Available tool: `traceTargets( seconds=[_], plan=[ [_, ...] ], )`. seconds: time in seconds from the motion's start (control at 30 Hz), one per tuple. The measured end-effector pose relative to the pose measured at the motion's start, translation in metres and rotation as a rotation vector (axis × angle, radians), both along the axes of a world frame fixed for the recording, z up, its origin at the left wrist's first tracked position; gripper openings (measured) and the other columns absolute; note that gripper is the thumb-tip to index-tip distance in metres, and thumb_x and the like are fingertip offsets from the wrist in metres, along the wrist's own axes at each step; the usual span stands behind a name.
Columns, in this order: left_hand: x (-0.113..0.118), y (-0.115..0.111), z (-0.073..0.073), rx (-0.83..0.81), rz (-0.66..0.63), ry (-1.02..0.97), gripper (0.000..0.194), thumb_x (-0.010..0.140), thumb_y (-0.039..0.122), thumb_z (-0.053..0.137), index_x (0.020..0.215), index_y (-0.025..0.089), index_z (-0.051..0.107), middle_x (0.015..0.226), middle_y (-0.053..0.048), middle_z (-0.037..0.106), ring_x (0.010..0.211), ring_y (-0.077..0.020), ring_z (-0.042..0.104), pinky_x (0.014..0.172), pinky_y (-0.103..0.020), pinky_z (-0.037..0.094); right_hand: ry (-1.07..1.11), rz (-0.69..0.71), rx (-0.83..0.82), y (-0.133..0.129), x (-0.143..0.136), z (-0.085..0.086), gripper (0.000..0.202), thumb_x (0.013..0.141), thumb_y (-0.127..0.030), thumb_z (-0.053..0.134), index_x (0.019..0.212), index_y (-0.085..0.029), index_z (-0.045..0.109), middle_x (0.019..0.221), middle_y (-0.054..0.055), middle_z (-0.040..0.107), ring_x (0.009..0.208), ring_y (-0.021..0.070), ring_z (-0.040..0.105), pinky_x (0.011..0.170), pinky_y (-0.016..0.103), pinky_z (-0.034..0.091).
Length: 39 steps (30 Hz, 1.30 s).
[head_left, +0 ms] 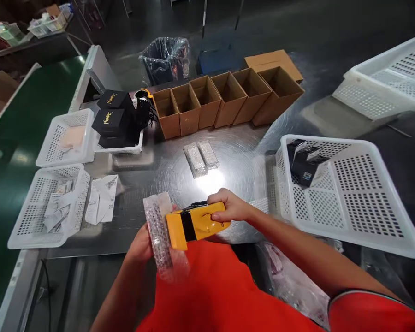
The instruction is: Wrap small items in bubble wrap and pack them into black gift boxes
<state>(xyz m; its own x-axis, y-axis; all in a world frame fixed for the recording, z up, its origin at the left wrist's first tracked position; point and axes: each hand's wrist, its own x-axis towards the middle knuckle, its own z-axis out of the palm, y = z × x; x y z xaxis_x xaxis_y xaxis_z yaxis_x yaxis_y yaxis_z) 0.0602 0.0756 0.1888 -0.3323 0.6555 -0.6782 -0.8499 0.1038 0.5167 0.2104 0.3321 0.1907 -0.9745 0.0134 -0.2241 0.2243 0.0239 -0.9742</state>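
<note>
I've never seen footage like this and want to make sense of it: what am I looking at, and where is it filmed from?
There is no robot here, just a person working with two bare hands. The single picture comes from a camera worn on the head, looking forward and down, so the person's own red shirt shows at the bottom.

The left hand holds a bubble-wrapped parcel. The right hand grips a yellow tool, which looks like a tape dispenser, across the parcel.

On the shiny metal table lie two small wrapped packs. Behind them stand six open cardboard boxes in a row. Black boxes with gold lettering are at the left, and a large white basket is at the right.
</note>
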Motion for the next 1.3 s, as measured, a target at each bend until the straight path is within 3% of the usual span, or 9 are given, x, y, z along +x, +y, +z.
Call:
traceTargets(
  seconds=[0.07,0.23,0.33,0.43,0.53,0.7,0.97,1.17,1.3],
  plan=[
    [-0.008,0.001,0.008,-0.034,0.068,0.086,0.024,0.063,0.027,0.085,0.082,0.017,0.073,0.086,-0.006,0.078,0.097,-0.0288,0.072,0.093,-0.040,0.057,-0.028,-0.028,0.036,0.000,0.000,0.002,0.052,0.068,-0.065,0.072,0.060,-0.019,0.050,0.048,-0.006,0.047,0.042,0.0066,0.040,0.038,0.018,0.028],
    [-0.008,0.010,0.014,-0.026,0.163,0.028,0.036,0.069,0.049,0.077,0.087,0.018,0.071,0.087,-0.007,0.077,0.105,-0.0314,0.070,0.094,-0.042,0.056,-0.011,-0.069,0.123,-0.008,-0.012,0.006,0.051,0.070,-0.064,0.070,0.059,-0.018,0.050,0.049,-0.006,0.045,0.045,0.0067,0.041,0.039,0.018,0.027],
    [0.001,0.009,0.010,-0.099,0.192,0.093,0.038,0.056,0.037,0.083,0.087,0.020,0.069,0.082,-0.005,0.076,0.089,-0.0292,0.073,0.085,-0.040,0.058,-0.024,-0.030,0.138,-0.012,-0.019,0.012,0.049,0.071,-0.062,0.068,0.059,-0.018,0.050,0.050,-0.006,0.043,0.046,0.0062,0.039,0.040,0.017,0.026],
    [0.003,-0.003,0.012,-0.150,0.166,0.139,0.050,0.053,0.033,0.080,0.100,0.019,0.069,0.081,-0.005,0.075,0.080,-0.0282,0.072,0.079,-0.040,0.059,-0.059,0.052,0.112,-0.006,-0.018,0.014,0.047,0.072,-0.061,0.066,0.062,-0.018,0.051,0.051,-0.006,0.045,0.046,0.0070,0.040,0.040,0.018,0.028],
    [-0.002,-0.018,0.020,-0.080,0.087,0.113,0.065,0.053,0.039,0.075,0.114,0.016,0.068,0.091,-0.009,0.076,0.086,-0.0321,0.071,0.078,-0.044,0.059,-0.077,0.075,0.141,0.006,-0.010,0.009,0.049,0.071,-0.063,0.066,0.059,-0.019,0.048,0.051,-0.006,0.044,0.046,0.0074,0.040,0.040,0.019,0.028],
    [-0.008,-0.023,0.018,-0.068,0.096,0.092,0.071,0.049,0.035,0.077,0.118,0.018,0.069,0.095,-0.009,0.077,0.086,-0.0318,0.071,0.085,-0.047,0.057,-0.099,0.068,0.369,0.011,-0.008,0.005,0.052,0.072,-0.065,0.063,0.055,-0.020,0.045,0.050,-0.006,0.040,0.048,0.0073,0.036,0.045,0.020,0.025],
    [-0.001,0.003,-0.001,-0.179,0.155,0.341,0.066,0.047,0.025,0.092,0.107,0.017,0.067,0.096,-0.007,0.077,0.083,-0.0231,0.072,0.080,-0.035,0.058,-0.216,0.135,0.909,-0.008,-0.024,0.045,0.046,0.077,-0.061,0.064,0.059,-0.019,0.061,0.049,-0.002,0.046,0.052,0.0116,0.037,0.054,0.028,0.019],
    [0.000,0.012,0.004,-0.215,0.097,0.391,0.072,0.044,0.030,0.094,0.108,0.014,0.066,0.090,-0.007,0.076,0.073,-0.0228,0.071,0.071,-0.035,0.059,-0.337,0.107,0.743,0.003,-0.028,0.054,0.051,0.079,-0.066,0.061,0.062,-0.018,0.067,0.048,-0.003,0.047,0.053,0.0112,0.040,0.055,0.027,0.022],
    [-0.007,0.015,0.015,-0.257,0.021,0.573,0.067,0.043,0.028,0.094,0.103,0.014,0.068,0.090,-0.007,0.076,0.075,-0.0222,0.071,0.070,-0.032,0.058,-0.334,0.064,0.703,0.013,-0.028,0.068,0.054,0.076,-0.069,0.063,0.059,-0.018,0.066,0.047,-0.002,0.047,0.053,0.0115,0.041,0.054,0.028,0.023]
  ],
)
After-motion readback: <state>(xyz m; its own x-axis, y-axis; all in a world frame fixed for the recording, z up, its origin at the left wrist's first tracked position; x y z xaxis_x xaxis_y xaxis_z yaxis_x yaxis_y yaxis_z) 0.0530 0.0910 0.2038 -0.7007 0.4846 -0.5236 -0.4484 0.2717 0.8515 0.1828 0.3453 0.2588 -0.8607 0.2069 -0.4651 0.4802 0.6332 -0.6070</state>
